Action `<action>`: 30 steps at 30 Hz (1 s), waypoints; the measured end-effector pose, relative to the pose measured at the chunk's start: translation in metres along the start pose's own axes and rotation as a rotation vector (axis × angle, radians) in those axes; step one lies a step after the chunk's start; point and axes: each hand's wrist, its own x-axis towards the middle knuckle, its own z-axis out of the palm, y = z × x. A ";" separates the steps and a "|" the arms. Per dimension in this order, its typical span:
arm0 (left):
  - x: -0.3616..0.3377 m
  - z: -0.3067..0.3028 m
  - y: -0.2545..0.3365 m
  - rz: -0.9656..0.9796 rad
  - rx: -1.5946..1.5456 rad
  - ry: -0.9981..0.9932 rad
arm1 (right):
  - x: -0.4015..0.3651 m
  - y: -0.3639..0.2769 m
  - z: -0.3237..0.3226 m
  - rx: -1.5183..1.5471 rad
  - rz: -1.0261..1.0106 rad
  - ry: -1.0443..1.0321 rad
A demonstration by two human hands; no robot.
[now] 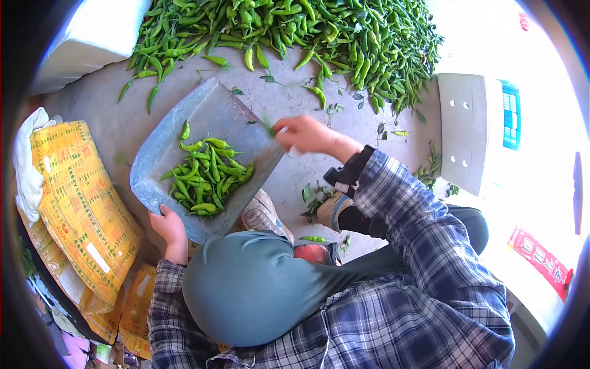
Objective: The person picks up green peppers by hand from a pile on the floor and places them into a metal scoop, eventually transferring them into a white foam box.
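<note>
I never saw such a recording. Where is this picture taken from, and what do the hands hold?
There is no machine here, only a bare-handed person in a dark blue plaid shirt. The picture comes from a camera worn on the head, looking forward and down. On the grey floor lies a large heap of pointed green peppers. The left hand grips the rim of a wide grey metal scoop, which holds a smaller pile of green peppers. The right hand pinches something small and green, too blurred to name.
</note>
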 end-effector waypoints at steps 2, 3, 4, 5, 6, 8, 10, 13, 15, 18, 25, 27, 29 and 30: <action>0.000 -0.002 -0.001 0.016 -0.020 -0.013 | -0.004 -0.015 0.006 0.057 0.067 -0.128; -0.001 -0.001 0.000 0.044 -0.008 0.003 | 0.012 0.010 0.003 -0.262 -0.065 0.124; -0.002 0.000 0.004 0.073 0.001 0.023 | 0.026 0.023 -0.006 -0.583 -0.198 0.379; -0.004 -0.001 0.010 0.022 -0.038 0.013 | 0.030 0.023 -0.018 -0.668 -0.050 0.479; -0.003 -0.002 0.010 0.034 -0.047 0.014 | 0.034 0.035 -0.027 -0.740 -0.063 0.624; -0.003 -0.002 0.008 -0.019 0.030 0.001 | 0.037 0.078 -0.024 -0.915 0.051 0.660; 0.002 0.002 0.002 0.021 -0.001 0.010 | 0.011 0.079 -0.005 -1.075 -0.019 -0.123; -0.005 -0.002 0.004 0.048 -0.014 0.020 | 0.024 0.050 -0.036 -0.966 0.182 0.286; -0.004 -0.002 0.005 0.008 -0.007 -0.007 | 0.034 0.033 -0.066 -0.848 0.195 0.672; -0.006 -0.002 0.008 0.032 0.020 0.021 | 0.051 0.041 -0.101 -0.788 0.187 0.862; -0.006 -0.001 0.007 0.037 0.014 0.037 | 0.055 0.053 -0.094 -0.636 0.286 0.748; -0.007 -0.001 0.011 0.053 0.010 0.063 | 0.050 0.062 -0.094 -0.595 0.173 0.773; -0.006 -0.002 0.009 0.056 0.052 0.048 | 0.042 0.066 -0.098 -0.388 0.177 0.741; -0.005 -0.003 0.007 0.059 0.094 0.034 | 0.039 0.065 -0.098 -0.182 0.177 0.704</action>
